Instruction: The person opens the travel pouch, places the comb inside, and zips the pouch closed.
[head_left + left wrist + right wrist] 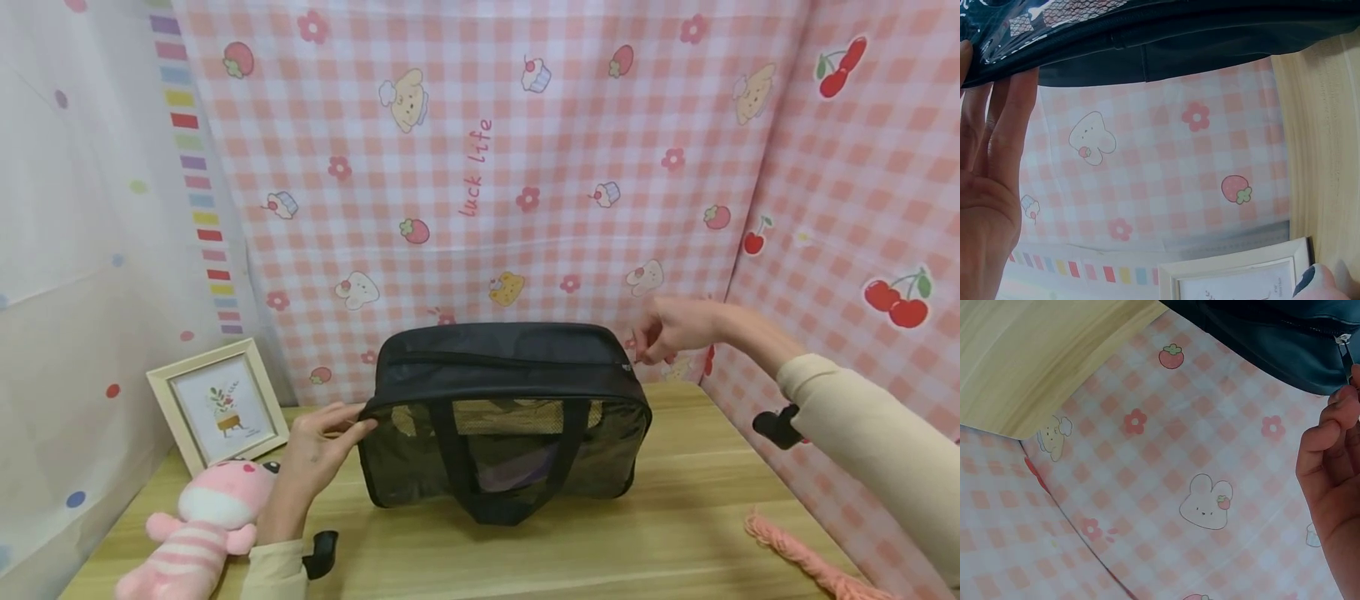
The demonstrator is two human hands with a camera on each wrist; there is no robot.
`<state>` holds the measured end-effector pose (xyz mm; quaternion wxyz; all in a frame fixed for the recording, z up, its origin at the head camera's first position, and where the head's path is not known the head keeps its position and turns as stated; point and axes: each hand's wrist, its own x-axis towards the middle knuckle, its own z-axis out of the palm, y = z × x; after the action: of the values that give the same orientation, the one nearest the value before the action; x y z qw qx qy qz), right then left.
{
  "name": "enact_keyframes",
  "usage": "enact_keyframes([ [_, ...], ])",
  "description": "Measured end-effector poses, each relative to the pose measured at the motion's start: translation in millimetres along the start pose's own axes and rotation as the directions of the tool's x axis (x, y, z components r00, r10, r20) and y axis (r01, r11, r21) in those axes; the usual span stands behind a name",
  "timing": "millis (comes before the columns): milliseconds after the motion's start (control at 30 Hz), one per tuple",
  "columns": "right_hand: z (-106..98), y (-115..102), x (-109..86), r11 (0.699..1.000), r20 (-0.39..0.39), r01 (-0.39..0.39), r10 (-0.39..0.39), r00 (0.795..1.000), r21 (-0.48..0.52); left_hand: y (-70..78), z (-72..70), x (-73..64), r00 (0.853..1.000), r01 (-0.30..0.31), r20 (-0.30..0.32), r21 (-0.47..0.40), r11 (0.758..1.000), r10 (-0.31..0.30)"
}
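Observation:
A black bag with a see-through front panel and a strap handle stands upright on the table. Its upper left corner is pinched by my left hand, thumb in front and fingers behind. My right hand pinches the zipper pull between thumb and curled fingers. The zipper slider sits near the right end of the bag's top. Something purple shows dimly through the front panel, its kind unclear.
A framed picture leans at the back left of the wooden table. The pink plush toy lies in front of it, beside my left forearm. Pink braided cord lies at the front right. Checked cloth hangs close behind the bag.

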<state>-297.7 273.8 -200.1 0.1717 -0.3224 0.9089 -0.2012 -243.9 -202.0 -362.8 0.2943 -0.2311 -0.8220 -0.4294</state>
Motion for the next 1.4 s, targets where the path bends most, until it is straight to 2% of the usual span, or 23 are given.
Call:
enact_keyframes([
  [333,5.3,10.0,-5.3,0.998,-0.006,-0.013,0.014,1.0,0.06,0.6,0.4,0.7,1.0,0.005,0.005,-0.008,1.0,-0.005],
  [967,16.0,26.5,-12.2,0.998,0.004,0.015,-0.015,1.0,0.063,0.8,0.9,0.3,1.0,0.001,0.007,-0.001,1.0,-0.001],
  [1400,25.8,36.8,-12.2,0.997,-0.007,-0.04,0.041,0.999,0.073,0.9,-1.1,0.6,1.0,0.011,0.008,-0.007,1.0,-0.011],
])
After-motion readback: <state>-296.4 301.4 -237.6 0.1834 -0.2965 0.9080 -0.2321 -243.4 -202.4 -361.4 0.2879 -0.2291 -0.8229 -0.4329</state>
